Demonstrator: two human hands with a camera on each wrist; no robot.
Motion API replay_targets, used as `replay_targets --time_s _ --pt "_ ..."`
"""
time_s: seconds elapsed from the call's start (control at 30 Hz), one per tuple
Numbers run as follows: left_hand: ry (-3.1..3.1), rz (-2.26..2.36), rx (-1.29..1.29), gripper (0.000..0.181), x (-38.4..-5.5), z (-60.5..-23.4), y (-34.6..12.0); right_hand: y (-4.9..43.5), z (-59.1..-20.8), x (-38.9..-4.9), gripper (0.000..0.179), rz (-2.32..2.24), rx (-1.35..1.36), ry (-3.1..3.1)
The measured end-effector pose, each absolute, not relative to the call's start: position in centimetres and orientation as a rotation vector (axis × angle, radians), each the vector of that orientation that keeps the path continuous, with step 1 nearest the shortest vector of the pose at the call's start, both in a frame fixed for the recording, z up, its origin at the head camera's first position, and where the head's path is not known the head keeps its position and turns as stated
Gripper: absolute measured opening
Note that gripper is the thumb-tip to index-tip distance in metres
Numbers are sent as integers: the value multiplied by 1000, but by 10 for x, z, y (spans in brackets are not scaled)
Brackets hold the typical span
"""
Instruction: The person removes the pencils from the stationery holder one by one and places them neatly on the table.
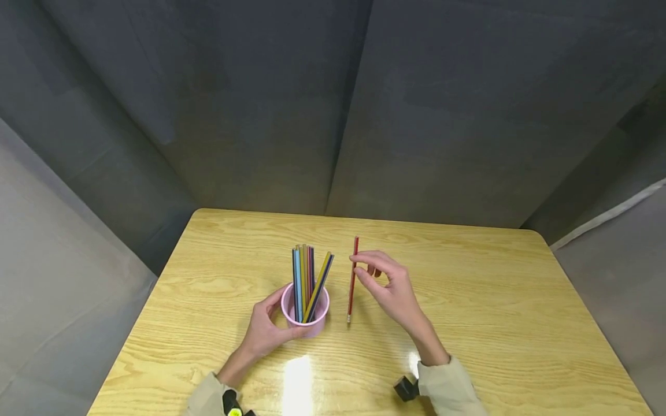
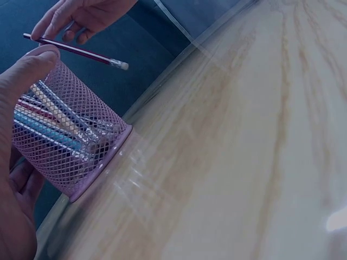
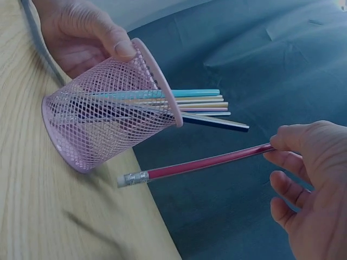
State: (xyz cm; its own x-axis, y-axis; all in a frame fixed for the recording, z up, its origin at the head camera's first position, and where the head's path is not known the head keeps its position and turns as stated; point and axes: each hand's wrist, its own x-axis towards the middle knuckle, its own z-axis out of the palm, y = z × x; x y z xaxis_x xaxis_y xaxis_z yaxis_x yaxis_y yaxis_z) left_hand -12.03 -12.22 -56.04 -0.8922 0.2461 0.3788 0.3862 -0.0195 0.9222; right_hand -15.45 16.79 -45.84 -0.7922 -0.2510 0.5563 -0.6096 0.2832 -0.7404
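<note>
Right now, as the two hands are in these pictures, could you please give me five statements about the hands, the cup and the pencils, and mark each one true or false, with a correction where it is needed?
1. The left hand holds the pink mesh cup. True.
2. The right hand pinches a red pencil. True.
3. The red pencil stands inside the pink mesh cup. False: it is held outside, beside it.
4. The eraser is at the red pencil's lower end. True.
5. The pink mesh cup contains only one pencil. False: several pencils are in it, including a light blue one.
</note>
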Motion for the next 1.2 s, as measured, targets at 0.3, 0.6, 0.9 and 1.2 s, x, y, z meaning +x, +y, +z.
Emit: replay_targets --time_s 0.3,0.6,0.9,1.2 --pt "-2147 -2054 -647 90 -120 -558 -123 165 -474 -161 25 1505 754 -2241" --pt "-2153 -2060 -629 91 -120 -559 -123 168 -496 -169 23 1565 716 -2315" --pt "-2148 -2070 -632 91 -119 -563 -123 171 -515 -171 30 1554 641 -2447" --pt "-2162 -2073 -623 90 -117 -568 -123 168 -535 -170 45 1519 558 -2578"
